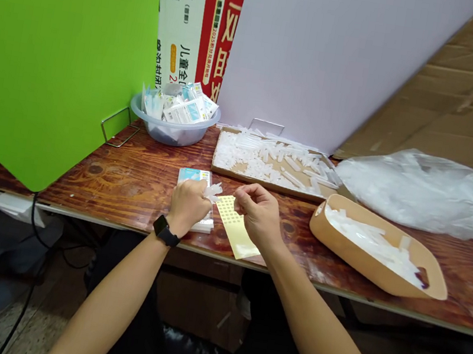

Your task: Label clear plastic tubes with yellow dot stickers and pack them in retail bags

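Small translucent plastic pieces [213, 191] stick out of my left hand [190, 201], whose fingers are closed around them. Beneath that hand lies a stack of blue-and-white printed packets [193, 174] near the table's front edge. My right hand [257, 213] is in a pinch just to the right, over a yellow sticker sheet [240, 242]. Whatever its fingertips hold, if anything, is too small to make out. Rows of small dark stickers [230, 215] show on the upper part of the sheet, partly covered by the right hand.
A shallow cardboard tray [268, 186] with loose translucent pieces lies behind my hands. At the back left is a bluish bowl [172, 132] of packets. A tan basket [353, 261] of clear plastic pieces stands right, before a plastic bag [431, 193]. A green panel [58, 53] rises left.
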The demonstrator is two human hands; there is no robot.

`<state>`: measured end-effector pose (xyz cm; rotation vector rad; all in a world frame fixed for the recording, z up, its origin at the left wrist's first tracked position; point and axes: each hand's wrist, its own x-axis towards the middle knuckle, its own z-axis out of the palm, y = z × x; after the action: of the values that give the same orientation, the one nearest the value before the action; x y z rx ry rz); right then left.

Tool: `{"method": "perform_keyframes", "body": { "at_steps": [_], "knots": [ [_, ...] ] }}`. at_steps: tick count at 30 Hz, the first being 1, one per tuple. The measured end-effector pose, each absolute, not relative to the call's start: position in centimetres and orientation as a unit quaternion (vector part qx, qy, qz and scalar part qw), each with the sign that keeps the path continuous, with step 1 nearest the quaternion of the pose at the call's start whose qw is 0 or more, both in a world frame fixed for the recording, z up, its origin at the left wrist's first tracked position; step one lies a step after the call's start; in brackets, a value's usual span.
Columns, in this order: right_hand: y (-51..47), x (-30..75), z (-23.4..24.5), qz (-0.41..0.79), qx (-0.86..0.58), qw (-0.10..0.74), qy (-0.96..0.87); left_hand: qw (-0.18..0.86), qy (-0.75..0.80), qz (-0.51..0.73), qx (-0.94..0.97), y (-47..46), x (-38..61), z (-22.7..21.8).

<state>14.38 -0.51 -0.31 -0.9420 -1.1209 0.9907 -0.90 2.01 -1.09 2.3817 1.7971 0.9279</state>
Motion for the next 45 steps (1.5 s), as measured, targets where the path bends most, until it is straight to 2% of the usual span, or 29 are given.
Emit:
{"method": "perform_keyframes", "body": {
  "at_steps": [5, 16, 32, 42, 45],
  "knots": [
    [-1.0, 14.2, 0.0, 0.45, -0.404, 0.622, -0.497, -0.018, 0.583, 0.277, 0.764, 2.1, -1.0, -1.0],
    [-1.2, 14.4, -0.3, 0.346, -0.397, 0.588, -0.613, -0.05, 0.55, 0.253, 0.794, 1.7, -0.8, -1.0],
    [-1.2, 14.4, -1.5, 0.466, -0.389, 0.569, -0.555, -0.099, 0.528, 0.233, 0.81, 0.7, -0.7, -1.1],
    [-1.2, 14.6, -1.6, 0.461, -0.395, 0.565, -0.559, -0.108, 0.508, 0.28, 0.807, 0.8, -0.4, -1.5],
    [-1.0, 15.2, -0.8, 0.45, -0.392, 0.543, -0.591, -0.075, 0.502, 0.326, 0.798, 1.1, -0.6, -1.6]
  ]
}}
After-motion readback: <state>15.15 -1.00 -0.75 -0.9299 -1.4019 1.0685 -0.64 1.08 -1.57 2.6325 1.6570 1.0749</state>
